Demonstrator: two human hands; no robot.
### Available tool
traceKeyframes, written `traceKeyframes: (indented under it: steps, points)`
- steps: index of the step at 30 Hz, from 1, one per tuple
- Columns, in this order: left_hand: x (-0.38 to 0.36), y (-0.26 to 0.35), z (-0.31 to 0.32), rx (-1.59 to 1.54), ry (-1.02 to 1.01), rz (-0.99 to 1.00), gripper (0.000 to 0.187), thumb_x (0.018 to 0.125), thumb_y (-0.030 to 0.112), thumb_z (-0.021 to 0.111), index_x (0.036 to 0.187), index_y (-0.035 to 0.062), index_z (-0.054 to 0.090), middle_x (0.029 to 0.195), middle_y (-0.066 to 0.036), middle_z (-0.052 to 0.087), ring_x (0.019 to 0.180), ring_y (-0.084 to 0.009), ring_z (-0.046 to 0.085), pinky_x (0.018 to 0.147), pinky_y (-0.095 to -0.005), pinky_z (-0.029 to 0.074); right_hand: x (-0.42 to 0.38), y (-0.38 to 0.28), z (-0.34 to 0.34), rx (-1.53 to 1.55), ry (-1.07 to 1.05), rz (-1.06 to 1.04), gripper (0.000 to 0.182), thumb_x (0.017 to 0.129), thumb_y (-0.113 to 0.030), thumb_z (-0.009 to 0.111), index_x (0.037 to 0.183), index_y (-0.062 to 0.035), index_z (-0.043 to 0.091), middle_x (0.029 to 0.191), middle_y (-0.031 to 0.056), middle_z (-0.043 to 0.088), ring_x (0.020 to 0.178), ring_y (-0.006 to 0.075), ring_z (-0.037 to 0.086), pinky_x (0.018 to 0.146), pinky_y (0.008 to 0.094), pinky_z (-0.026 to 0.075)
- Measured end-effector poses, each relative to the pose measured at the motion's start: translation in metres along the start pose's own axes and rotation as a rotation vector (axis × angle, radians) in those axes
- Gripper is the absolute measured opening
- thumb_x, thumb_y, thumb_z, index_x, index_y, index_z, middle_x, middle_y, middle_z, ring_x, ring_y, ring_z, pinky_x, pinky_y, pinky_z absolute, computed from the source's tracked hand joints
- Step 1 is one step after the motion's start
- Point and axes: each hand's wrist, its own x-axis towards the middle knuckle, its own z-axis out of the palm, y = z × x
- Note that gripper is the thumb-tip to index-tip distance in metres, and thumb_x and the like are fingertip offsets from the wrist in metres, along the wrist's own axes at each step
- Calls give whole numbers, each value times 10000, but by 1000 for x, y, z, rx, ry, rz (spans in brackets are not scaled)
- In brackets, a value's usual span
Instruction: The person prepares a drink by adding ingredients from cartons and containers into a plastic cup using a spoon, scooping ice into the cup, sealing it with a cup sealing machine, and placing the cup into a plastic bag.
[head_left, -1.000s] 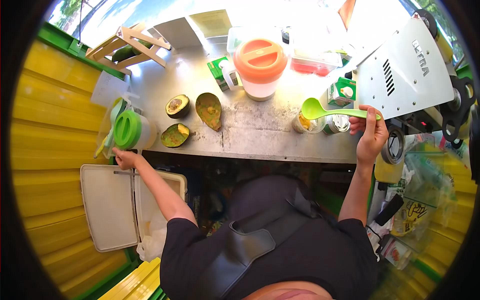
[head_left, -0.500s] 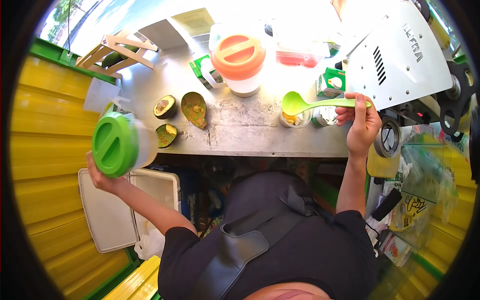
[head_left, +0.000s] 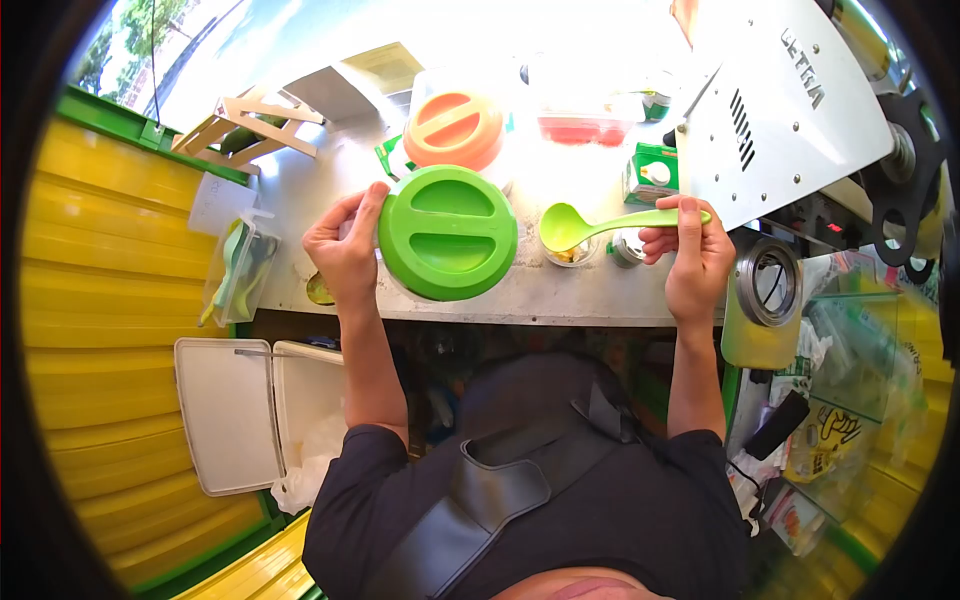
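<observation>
At the far left of the frame runs a ribbed yellow wall [head_left: 110, 330], with a sheet of white paper [head_left: 215, 203] beside its upper edge. Just below the paper, a clear container [head_left: 243, 270] with pale green utensils inside leans at the left end of the metal tabletop [head_left: 540, 303]. Lower left, a white box [head_left: 300, 405] has its lid [head_left: 228, 418] swung out to the left. In the upper left stands a slatted wooden stand [head_left: 215, 130] with something dark green in it. Near the tabletop's front edge, part of an avocado half [head_left: 318, 289] shows beside the left wrist.

Left of centre, the left hand [head_left: 348, 243] has its fingers curled at the left side of the green-lidded container [head_left: 448, 232], thumb against the lid's edge; the exact grip underneath is hidden. This container is at the middle of the frame, held up in front of an orange-lidded container [head_left: 455, 130].

Further right, a tub with red contents [head_left: 585, 128] sits at the upper centre-right. Below it, the light green spoon [head_left: 567, 228] points its bowl left, above a small cup with yellow pieces [head_left: 571, 256]. The right hand [head_left: 697, 250] pinches the spoon's handle between thumb and fingers. A green-and-white carton [head_left: 652, 174] stands just behind, and a metal machine [head_left: 790, 120] fills the upper right.
</observation>
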Motion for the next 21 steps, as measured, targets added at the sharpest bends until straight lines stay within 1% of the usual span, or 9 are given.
traceKeyframes:
  steps: [1,2,5,8,12,17,18,20,21]
  points:
    - [0,4,10,41,-26,34,142,895,87,855,944,-43,822,802,-30,753,715,-56,640,672,-205,494,0,1,-1,9,-11,8,350,1136,-274,508,1079,20,690,739,105,725,594,102,645,579,256,526]
    - [2,4,16,96,-32,63,160,895,114,862,928,-38,823,722,9,701,644,-25,585,587,-186,438,1,3,-3,25,-16,-1,337,1133,-261,513,1081,20,692,741,106,726,595,98,642,577,257,528]
    - [7,5,31,186,-63,120,183,892,131,867,926,-43,820,664,41,646,591,-8,534,533,-178,385,3,5,-4,35,-15,-9,327,1131,-250,517,1080,21,695,737,102,725,598,96,643,577,255,532]
    - [9,12,45,215,-93,176,195,889,149,872,920,-36,822,640,54,617,577,-4,511,518,-181,369,4,5,-6,37,-15,-13,319,1127,-239,521,1077,20,701,734,97,725,603,89,646,572,249,534]
    - [10,25,58,257,-113,157,210,882,170,880,911,-30,823,645,41,641,580,-13,529,523,-187,386,6,5,-7,33,-27,-30,321,1127,-234,519,1070,23,702,730,94,726,600,85,647,562,245,532]
    - [6,34,70,345,-186,197,199,883,162,878,917,-27,825,621,71,609,560,12,473,513,-173,316,7,6,-8,55,-34,-37,323,1128,-232,517,1060,26,699,725,94,725,593,84,644,560,242,530]
    - [6,34,71,347,-186,197,199,883,162,878,917,-27,825,621,71,609,560,12,473,513,-173,316,7,6,-8,63,-36,-38,324,1128,-233,518,1057,27,698,724,94,724,592,84,644,559,241,530]
    - [5,34,72,384,-198,205,203,873,196,883,911,3,835,654,2,696,596,-34,577,548,-215,436,7,7,-9,67,-40,-39,324,1128,-234,519,1057,27,698,723,94,723,591,83,643,558,241,529]
    - [5,34,73,385,-198,205,203,873,196,883,911,3,835,654,2,696,596,-34,577,548,-215,436,7,7,-9,68,-44,-40,325,1128,-236,521,1057,27,698,723,95,723,589,83,642,557,240,528]
